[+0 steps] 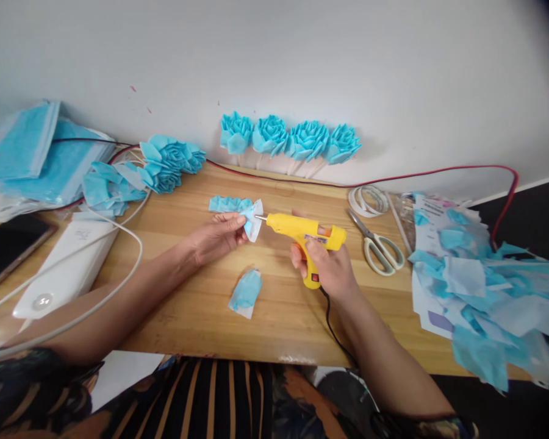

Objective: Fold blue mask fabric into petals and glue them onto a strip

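On a wooden table (183,317), blue scraps (489,299) heap up at right, flowers (271,137) line the back and a white cable (140,256) loops past the left forearm (150,280), while mid-table the right hand (327,265) grips a glue gun (295,228), barrel crosswise, nozzle (261,217) aimed left at a petal (254,224) pinched in the left hand (220,236).

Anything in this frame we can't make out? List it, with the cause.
All head view:
Glue at the tip of the yellow glue gun: too small to tell.
Text on its label: small, blurred.
Part of its handle: covered by the right hand.
Part of the blue-and-white piece: behind the left hand.
Rest of the phone: cut off by the left edge.
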Motion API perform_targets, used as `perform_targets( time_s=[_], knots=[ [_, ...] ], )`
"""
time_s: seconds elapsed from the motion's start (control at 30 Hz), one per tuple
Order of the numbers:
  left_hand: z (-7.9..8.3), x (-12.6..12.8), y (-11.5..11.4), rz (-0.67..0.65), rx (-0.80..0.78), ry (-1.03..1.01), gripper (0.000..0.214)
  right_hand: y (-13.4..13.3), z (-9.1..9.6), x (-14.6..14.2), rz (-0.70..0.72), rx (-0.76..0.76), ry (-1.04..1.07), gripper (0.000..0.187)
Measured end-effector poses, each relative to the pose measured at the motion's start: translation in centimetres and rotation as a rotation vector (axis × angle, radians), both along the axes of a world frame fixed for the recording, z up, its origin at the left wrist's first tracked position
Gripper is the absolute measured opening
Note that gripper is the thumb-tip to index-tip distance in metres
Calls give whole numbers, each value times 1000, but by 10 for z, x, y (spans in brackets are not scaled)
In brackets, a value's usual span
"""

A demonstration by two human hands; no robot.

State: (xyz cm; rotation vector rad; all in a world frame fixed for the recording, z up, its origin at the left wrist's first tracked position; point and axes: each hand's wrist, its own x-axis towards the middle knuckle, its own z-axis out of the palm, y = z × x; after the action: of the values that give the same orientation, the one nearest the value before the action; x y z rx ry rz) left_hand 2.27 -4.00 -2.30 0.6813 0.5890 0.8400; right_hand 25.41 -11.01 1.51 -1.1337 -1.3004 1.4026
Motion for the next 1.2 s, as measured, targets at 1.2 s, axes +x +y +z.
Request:
perform_targets(
  time_s=[1.2],
  knots=[
    [-3,-1,2,74,-10,-28,29,-1,6,-2,51,15,-26,58]
  ],
)
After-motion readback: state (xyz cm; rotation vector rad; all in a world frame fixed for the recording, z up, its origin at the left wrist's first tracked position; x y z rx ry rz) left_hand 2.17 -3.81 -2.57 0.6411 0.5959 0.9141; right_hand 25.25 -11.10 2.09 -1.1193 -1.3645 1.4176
